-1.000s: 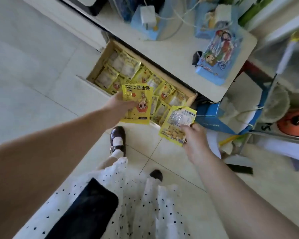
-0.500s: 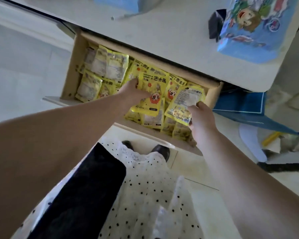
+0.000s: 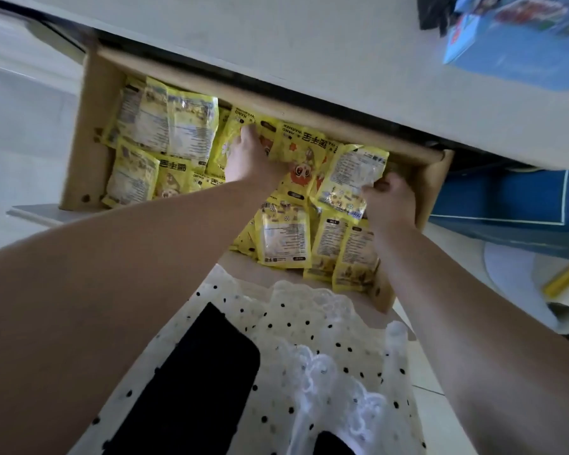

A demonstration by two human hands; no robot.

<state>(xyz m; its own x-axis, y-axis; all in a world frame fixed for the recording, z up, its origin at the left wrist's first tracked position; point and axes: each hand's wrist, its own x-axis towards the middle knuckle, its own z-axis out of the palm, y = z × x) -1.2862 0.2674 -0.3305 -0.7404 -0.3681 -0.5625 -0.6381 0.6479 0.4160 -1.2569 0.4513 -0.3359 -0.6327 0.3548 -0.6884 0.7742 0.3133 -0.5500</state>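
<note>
A wooden drawer [image 3: 87, 133] is pulled out from under the white table [image 3: 276, 44], and it is full of small yellow packets [image 3: 165, 133]. They lie flat and on top of each other. Some show a white side with tiny print, and some show the yellow front. Both bare arms reach down into the drawer. The left grip [image 3: 250, 159] is over the middle of the drawer. Its fingers and thumb are closed on the left edge of the face packet [image 3: 298, 162], a yellow one with a cartoon face with big eyes on it. This packet rests on the other packets near the back of the drawer. The right grip [image 3: 391, 201] is at the right side of the drawer, close to the drawer's right wall. Its fingers are curled and pinch the lower corner of the label packet [image 3: 350, 178], which shows its white printed side and is tilted. The label packet lies just beside the face packet, and the two look like they touch. More packets lie in a row below the two grips, near the front of the drawer. A blue box [image 3: 513, 50] with bright pictures sits on the table at the far right. A white dress with black dots [image 3: 326, 339] fills the bottom of the view, with a black shape [image 3: 194, 372] lying on it.
</note>
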